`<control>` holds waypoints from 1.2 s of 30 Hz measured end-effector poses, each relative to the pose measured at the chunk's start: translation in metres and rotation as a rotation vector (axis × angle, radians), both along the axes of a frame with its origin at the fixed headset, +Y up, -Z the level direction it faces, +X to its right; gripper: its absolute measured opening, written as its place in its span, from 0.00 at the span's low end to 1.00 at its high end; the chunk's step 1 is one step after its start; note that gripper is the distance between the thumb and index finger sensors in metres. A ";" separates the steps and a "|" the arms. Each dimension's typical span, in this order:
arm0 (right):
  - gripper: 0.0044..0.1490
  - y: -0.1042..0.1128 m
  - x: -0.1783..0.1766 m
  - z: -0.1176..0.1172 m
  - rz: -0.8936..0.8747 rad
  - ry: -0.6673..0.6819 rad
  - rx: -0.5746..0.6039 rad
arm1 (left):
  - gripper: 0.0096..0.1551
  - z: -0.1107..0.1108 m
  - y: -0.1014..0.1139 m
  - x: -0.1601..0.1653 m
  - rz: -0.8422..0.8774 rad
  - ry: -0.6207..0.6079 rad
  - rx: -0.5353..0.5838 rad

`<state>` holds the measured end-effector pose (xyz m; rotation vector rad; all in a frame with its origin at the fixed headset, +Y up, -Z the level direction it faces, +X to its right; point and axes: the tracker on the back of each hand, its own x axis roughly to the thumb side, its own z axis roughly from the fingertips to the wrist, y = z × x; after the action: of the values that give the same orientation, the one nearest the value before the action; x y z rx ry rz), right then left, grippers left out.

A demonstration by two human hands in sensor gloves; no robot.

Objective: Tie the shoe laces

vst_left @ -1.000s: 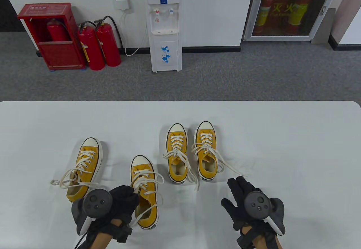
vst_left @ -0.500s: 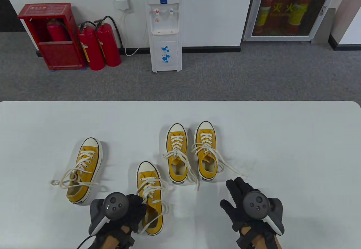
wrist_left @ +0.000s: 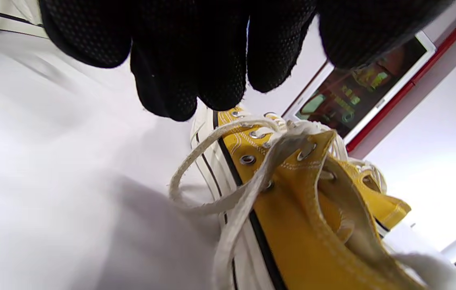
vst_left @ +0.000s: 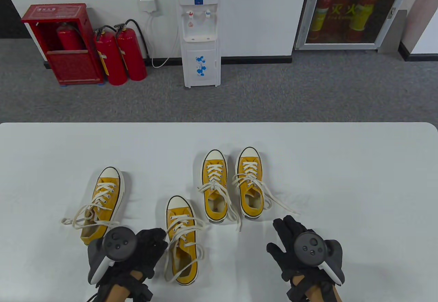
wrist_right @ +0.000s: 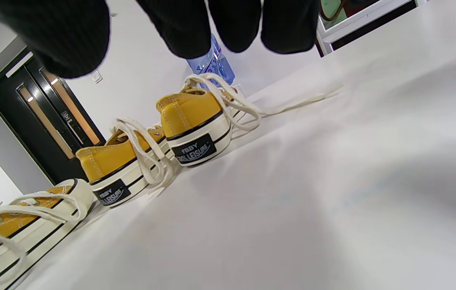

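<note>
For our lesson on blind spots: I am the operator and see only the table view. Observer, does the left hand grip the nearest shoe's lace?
Observer: No. In the left wrist view the left hand hangs above the loose lace and holds nothing.
Operator: Does the right hand press on the table?
Observer: It seems not. In the right wrist view the right hand hangs clear of the table, holding nothing.
Operator: Any heel markings?
Observer: A black heel patch reads LEISURE.

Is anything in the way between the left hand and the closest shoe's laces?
Nothing visible. The left hand is right beside the closest shoe, and its loose laces lie just below the fingers.
</note>
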<state>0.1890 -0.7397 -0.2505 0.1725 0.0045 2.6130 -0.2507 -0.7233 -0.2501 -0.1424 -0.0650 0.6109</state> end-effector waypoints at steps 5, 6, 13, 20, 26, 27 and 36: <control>0.51 0.000 0.000 0.000 0.003 0.003 -0.008 | 0.36 -0.006 -0.003 0.009 -0.003 -0.020 -0.074; 0.51 -0.001 0.000 0.000 0.003 0.003 -0.009 | 0.37 -0.007 -0.004 0.011 -0.001 -0.029 -0.095; 0.51 -0.001 -0.002 0.000 0.009 0.013 -0.015 | 0.33 -0.018 -0.020 0.019 -0.004 -0.012 -0.187; 0.51 -0.002 -0.002 0.000 0.010 0.019 -0.021 | 0.20 -0.020 -0.019 0.022 -0.016 0.023 -0.121; 0.51 -0.002 -0.002 0.000 0.008 0.019 -0.021 | 0.20 -0.017 -0.010 0.006 0.067 0.059 -0.061; 0.51 -0.002 -0.002 0.000 0.008 0.019 -0.022 | 0.20 -0.017 -0.008 0.003 0.089 0.065 -0.055; 0.51 -0.002 -0.001 -0.001 0.001 0.013 -0.024 | 0.20 -0.009 0.007 -0.035 0.357 0.128 0.047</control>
<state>0.1879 -0.7418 -0.2514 0.1813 0.0404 2.6118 -0.2860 -0.7164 -0.2593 -0.0452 0.0203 0.9726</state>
